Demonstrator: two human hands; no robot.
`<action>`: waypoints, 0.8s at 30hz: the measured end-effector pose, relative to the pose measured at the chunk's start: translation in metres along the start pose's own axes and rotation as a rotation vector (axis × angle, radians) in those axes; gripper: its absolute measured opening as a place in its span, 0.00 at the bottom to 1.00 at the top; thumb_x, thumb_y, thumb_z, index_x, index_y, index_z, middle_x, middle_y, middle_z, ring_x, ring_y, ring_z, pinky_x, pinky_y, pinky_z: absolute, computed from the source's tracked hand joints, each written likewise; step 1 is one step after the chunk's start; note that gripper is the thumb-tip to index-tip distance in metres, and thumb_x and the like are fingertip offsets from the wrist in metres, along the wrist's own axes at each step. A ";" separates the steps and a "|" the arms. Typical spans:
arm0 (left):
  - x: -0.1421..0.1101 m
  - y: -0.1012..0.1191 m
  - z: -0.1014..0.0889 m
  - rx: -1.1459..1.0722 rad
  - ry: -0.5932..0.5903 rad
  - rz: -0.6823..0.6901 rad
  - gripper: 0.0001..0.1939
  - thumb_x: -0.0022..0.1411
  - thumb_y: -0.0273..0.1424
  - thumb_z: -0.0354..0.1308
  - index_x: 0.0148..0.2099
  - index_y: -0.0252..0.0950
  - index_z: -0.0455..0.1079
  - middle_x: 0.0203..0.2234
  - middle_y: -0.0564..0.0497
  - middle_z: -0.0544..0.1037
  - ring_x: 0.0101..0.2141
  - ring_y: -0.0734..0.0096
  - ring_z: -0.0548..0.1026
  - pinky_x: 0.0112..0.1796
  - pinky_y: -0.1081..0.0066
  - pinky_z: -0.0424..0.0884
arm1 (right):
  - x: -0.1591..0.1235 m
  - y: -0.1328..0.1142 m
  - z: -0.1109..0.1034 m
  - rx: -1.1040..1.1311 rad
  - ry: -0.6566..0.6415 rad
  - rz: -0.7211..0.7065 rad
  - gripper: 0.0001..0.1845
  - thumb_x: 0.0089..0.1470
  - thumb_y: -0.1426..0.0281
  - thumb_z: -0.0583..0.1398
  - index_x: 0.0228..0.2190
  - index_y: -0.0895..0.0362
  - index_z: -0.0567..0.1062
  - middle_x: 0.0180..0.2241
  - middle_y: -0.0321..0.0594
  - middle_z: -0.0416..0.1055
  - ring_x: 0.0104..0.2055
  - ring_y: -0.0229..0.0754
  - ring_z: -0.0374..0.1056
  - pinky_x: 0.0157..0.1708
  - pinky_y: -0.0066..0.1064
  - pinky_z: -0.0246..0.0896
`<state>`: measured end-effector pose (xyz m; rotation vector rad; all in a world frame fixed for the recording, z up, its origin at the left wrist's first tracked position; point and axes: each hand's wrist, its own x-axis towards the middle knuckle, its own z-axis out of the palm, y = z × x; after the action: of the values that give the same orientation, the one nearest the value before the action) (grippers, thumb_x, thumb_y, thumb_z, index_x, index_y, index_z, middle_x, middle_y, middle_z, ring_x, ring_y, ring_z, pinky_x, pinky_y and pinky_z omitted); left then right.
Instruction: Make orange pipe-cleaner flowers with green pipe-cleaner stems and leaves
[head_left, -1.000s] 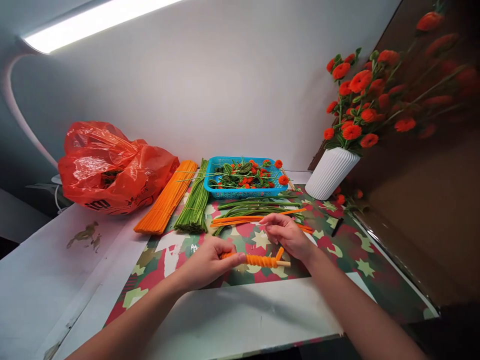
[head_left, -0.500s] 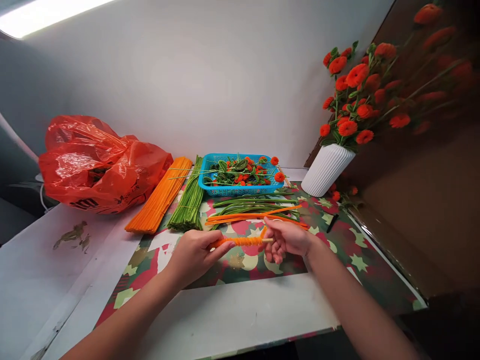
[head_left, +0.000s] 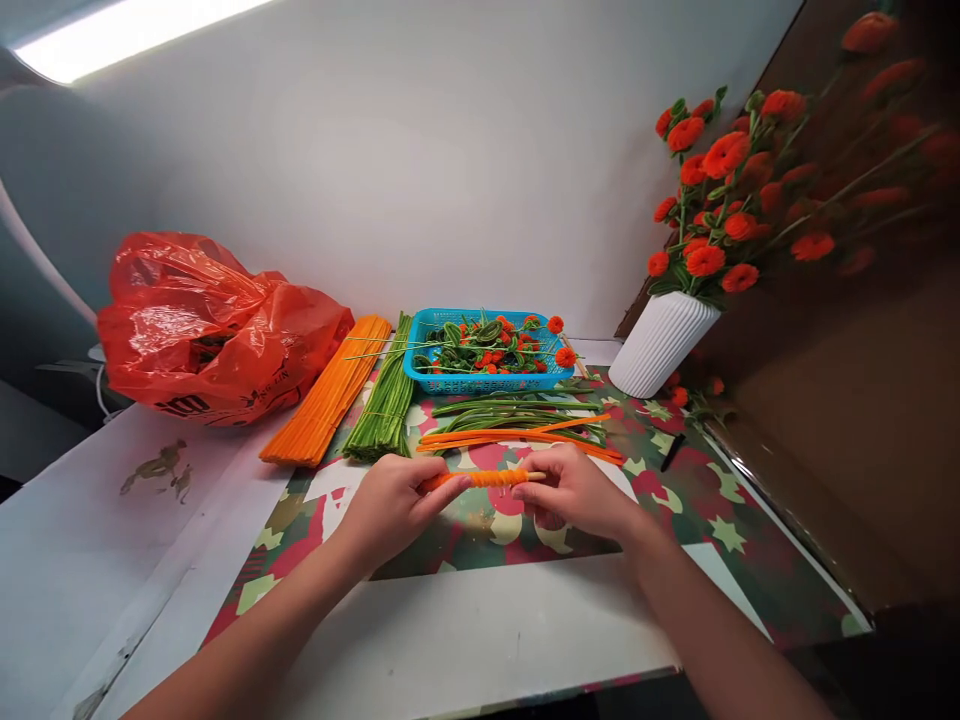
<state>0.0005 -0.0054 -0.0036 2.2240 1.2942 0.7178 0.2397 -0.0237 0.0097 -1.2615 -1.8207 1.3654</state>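
Note:
An orange pipe cleaner (head_left: 491,479) is wound in a tight coil around a thin wooden stick (head_left: 537,476), held level above the table. My left hand (head_left: 394,505) is closed round the left part of the wrapped stick, its thumb lying along the coil. At the coil's right end my right hand (head_left: 581,492) pinches the pipe cleaner between thumb and fingers, close to the bare tip of the stick. Loose orange pipe cleaners (head_left: 517,436) lie just beyond my hands, beside several green pipe cleaners (head_left: 517,408).
A blue basket (head_left: 491,383) holds small orange flowers with green leaves. Left of it lie a green bundle (head_left: 379,410), an orange bundle (head_left: 326,395) and a red plastic bag (head_left: 225,330). A white ribbed vase (head_left: 664,345) with orange flowers leans at right, near a black pen-like object (head_left: 673,452).
My right fingers have closed in on the coil's right end, and the pipe cleaner's raised loose end no longer shows. The whole view has shifted slightly.

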 end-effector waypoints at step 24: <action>0.002 -0.001 -0.006 0.048 0.170 -0.074 0.25 0.60 0.46 0.50 0.18 0.36 0.54 0.12 0.58 0.52 0.17 0.78 0.52 0.21 0.75 0.49 | 0.006 0.000 0.004 0.402 0.072 0.267 0.22 0.46 0.52 0.64 0.24 0.61 0.73 0.18 0.37 0.73 0.17 0.34 0.69 0.15 0.20 0.57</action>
<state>-0.0035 -0.0024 0.0005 2.1787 1.4818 0.8721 0.2337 -0.0200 0.0071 -1.3420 -1.2754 1.7006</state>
